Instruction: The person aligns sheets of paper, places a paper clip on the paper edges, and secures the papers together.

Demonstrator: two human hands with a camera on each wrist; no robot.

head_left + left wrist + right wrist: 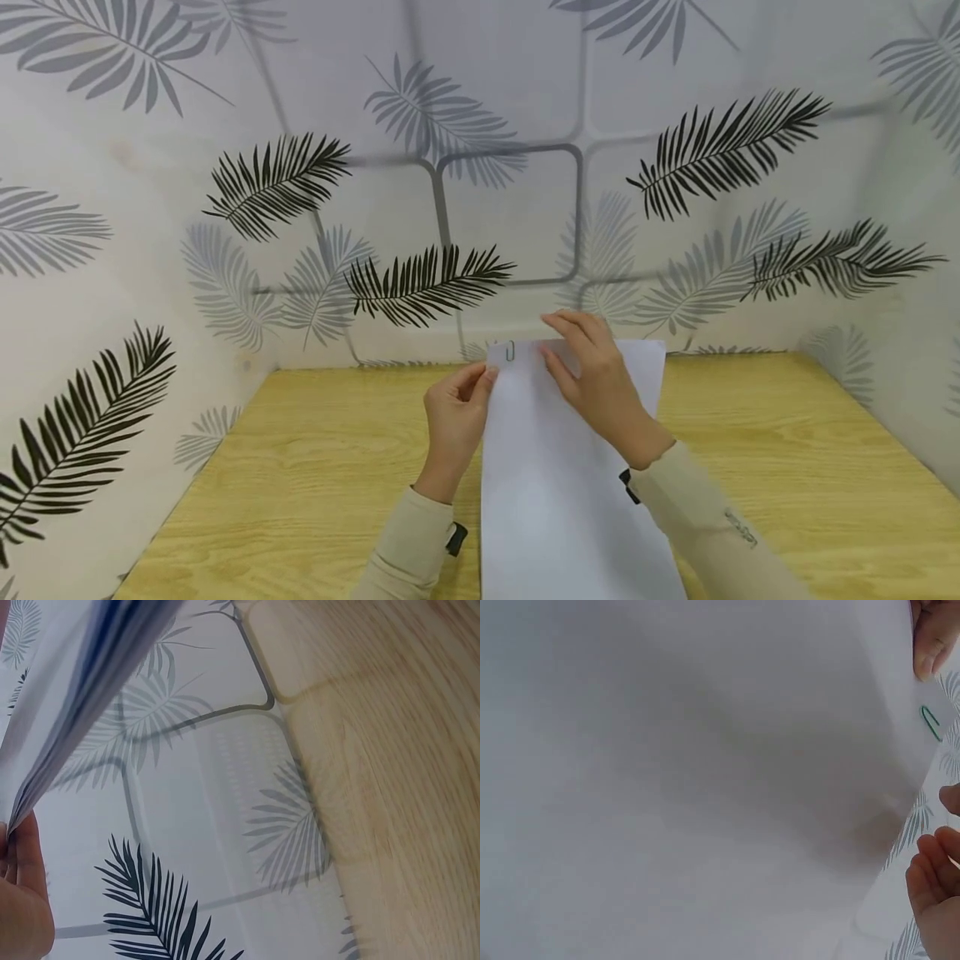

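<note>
A stack of white paper sheets [562,500] stands tilted up in front of me, with its layered edges [82,690] showing in the left wrist view. My left hand [456,417] pinches its upper left corner between thumb and fingers. Close beside that hand, a green paper clip [930,722] sits on the top edge of the sheets. My right hand [600,387] is just right of the clip, in front of the paper's upper part. Its fingers [930,862] are loosely bent and apart from the thumb, with nothing between them.
Beneath the paper lies a yellow wood-grain table [345,450]. Behind and at the sides rise pale walls [510,217] with a leaf pattern. Each wrist carries a small black device [455,539] at the sleeve.
</note>
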